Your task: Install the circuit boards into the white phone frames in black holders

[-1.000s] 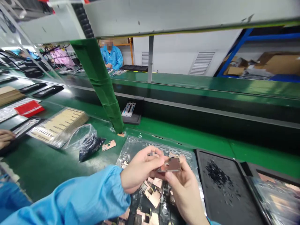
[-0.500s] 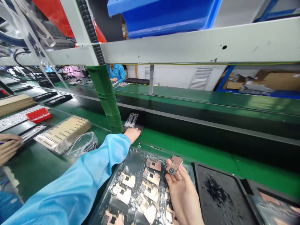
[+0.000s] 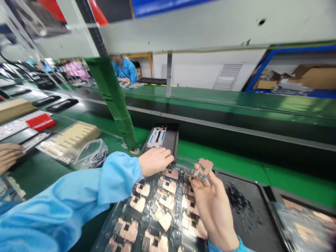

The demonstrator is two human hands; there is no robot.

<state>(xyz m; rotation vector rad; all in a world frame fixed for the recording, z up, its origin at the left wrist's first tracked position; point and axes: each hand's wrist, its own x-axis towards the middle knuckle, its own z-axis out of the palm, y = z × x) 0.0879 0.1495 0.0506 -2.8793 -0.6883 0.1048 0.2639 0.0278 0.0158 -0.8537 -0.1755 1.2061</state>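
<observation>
My left hand (image 3: pixel 155 161), in a blue sleeve, has its fingers bent over the near edge of a small black tray (image 3: pixel 172 141). On that tray lies a silver phone frame (image 3: pixel 156 137) with blue strips. My right hand (image 3: pixel 212 203) pinches a copper-coloured circuit board (image 3: pixel 204 166) between thumb and fingers, held up above the work surface. Beneath both hands is a clear plastic blister tray (image 3: pixel 142 224) with several similar circuit boards (image 3: pixel 165 198) in its pockets.
To the right, a black tray (image 3: pixel 265 224) holds small black pieces (image 3: pixel 238 201). A green-wrapped post (image 3: pixel 115 101) rises left of the phone frame. Further left are a plastic bag (image 3: pixel 91 154), stacked beige panels (image 3: pixel 69 138) and another person's hand (image 3: pixel 10 155). A grey beam (image 3: pixel 196 31) crosses overhead.
The small black tray with the phone frame has come rightward and nearer with my left hand. My right hand still holds the circuit board, now turned slightly. The camera view has tipped down.
</observation>
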